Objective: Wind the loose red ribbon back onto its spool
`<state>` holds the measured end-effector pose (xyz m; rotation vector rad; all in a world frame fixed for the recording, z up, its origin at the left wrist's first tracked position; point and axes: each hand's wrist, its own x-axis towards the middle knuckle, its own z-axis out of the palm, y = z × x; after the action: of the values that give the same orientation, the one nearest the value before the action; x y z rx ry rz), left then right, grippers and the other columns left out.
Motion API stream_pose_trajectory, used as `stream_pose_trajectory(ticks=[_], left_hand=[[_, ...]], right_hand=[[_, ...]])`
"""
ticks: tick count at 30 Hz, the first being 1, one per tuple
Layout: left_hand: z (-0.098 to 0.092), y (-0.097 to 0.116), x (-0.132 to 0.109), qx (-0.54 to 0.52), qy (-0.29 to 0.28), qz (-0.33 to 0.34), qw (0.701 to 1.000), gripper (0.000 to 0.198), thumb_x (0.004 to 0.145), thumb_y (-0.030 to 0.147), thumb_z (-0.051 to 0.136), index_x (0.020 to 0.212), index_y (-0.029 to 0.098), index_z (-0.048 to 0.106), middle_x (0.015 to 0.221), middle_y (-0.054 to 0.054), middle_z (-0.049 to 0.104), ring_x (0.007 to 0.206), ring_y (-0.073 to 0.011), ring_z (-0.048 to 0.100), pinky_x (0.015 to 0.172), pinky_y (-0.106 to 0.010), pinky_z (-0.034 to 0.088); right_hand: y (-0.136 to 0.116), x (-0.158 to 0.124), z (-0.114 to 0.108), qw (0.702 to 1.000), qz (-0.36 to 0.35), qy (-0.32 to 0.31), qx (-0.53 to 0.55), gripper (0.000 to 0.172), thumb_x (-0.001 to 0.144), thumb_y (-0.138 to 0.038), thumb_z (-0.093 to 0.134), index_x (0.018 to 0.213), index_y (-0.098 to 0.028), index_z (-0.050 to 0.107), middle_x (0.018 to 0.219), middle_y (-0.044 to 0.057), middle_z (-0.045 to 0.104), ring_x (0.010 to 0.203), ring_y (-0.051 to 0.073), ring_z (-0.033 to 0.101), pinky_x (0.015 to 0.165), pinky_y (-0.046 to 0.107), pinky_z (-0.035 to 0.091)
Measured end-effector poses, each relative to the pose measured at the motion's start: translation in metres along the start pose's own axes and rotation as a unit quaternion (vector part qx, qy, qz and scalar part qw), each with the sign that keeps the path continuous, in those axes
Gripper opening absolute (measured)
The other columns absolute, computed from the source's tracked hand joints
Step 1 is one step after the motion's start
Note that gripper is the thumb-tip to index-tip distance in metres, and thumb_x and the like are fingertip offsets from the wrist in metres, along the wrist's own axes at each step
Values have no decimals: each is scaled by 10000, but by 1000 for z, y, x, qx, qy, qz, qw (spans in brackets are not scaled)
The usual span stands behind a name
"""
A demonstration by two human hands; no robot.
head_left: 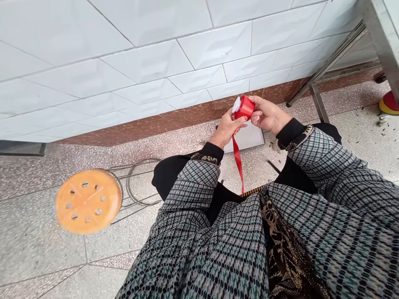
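A roll of shiny red ribbon (245, 107) on a white spool is held up between my two hands. My left hand (227, 128) grips its lower left side, the thumb lying along the bottom edge. Fingers of my right hand (267, 115) are closed on the roll's right side. From beneath my left hand a loose length of red ribbon (238, 162) hangs down towards my lap. The white end of the spool (237, 104) faces up and to the left.
An orange-topped stool (89, 201) with wire legs lies on the floor at the left. Beneath my hands is a flat white tray-like object (254, 136). A metal table frame (318, 104) stands at the right, near a red and yellow object (390, 104). White tiled wall ahead.
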<state>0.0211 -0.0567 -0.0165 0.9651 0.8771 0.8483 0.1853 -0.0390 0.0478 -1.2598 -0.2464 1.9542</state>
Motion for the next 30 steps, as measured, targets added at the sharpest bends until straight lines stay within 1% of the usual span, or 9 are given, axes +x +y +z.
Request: stream_pose_trajectory(ticks=[4, 8, 11, 15, 19, 22, 24, 28, 30], left_hand=[[0, -2, 2, -27, 2, -3, 1000, 590, 686, 551, 933, 1054, 235, 597, 513, 155, 436, 370, -23, 306, 818, -382, 637], [-1, -4, 5, -30, 20, 0, 999, 545, 709, 592, 908, 980, 245, 586, 524, 139, 423, 380, -31, 315, 757, -364, 626], [-1, -3, 4, -19, 16, -6, 1000, 569, 702, 581, 920, 1033, 239, 607, 547, 137, 447, 384, -23, 317, 798, -383, 630], [-3, 3, 2, -5, -2, 0, 1000, 670, 660, 536, 959, 1146, 225, 617, 524, 156, 426, 385, -26, 328, 835, -394, 631], [-2, 5, 0, -8, -12, 0, 1000, 693, 633, 543, 968, 1130, 226, 604, 498, 162, 424, 382, -30, 328, 848, -403, 638], [-1, 3, 0, -22, -8, 3, 1000, 659, 643, 551, 961, 1097, 234, 603, 498, 161, 426, 370, -24, 310, 845, -404, 645], [-1, 2, 1, -25, 4, 2, 1000, 617, 669, 566, 943, 1070, 241, 605, 511, 152, 438, 366, -24, 307, 813, -391, 646], [-2, -1, 4, -29, 24, 0, 999, 578, 693, 596, 919, 1029, 243, 609, 534, 134, 452, 365, -27, 297, 664, -321, 611], [-2, -1, 4, -31, 21, -1, 999, 579, 694, 590, 922, 1030, 239, 608, 537, 134, 451, 369, -24, 301, 661, -312, 606]], right_hand=[[8, -8, 6, 999, -33, -9, -12, 144, 1003, -305, 723, 991, -204, 621, 575, -79, 490, 393, 37, 270, 343, 146, 318], [16, -14, 12, 998, -55, -3, -36, 163, 1000, -310, 741, 989, -186, 636, 569, -74, 483, 420, 53, 308, 381, 157, 382], [11, -12, 10, 999, -42, 5, -26, 144, 995, -277, 743, 995, -184, 633, 587, -78, 483, 411, 37, 304, 378, 148, 357], [-1, -9, 1, 1000, -13, -5, -13, 129, 983, -247, 735, 1005, -196, 618, 608, -84, 481, 391, 12, 277, 353, 131, 297], [-5, -9, 0, 1000, 1, -16, -24, 144, 977, -261, 738, 969, -190, 613, 605, -79, 493, 387, 9, 249, 333, 136, 260], [0, -12, 3, 1000, -16, -14, -22, 172, 996, -309, 733, 952, -192, 614, 610, -68, 517, 400, 24, 245, 332, 146, 274], [6, -14, 7, 999, -38, -14, -30, 207, 986, -345, 757, 944, -196, 620, 604, -67, 514, 412, 39, 267, 347, 157, 308], [16, -15, 11, 997, -66, -16, -43, 213, 968, -336, 787, 934, -198, 629, 586, -75, 487, 427, 50, 314, 399, 172, 376], [16, -13, 10, 997, -67, -9, -38, 193, 981, -316, 770, 936, -196, 626, 582, -76, 479, 425, 49, 319, 401, 170, 370]])
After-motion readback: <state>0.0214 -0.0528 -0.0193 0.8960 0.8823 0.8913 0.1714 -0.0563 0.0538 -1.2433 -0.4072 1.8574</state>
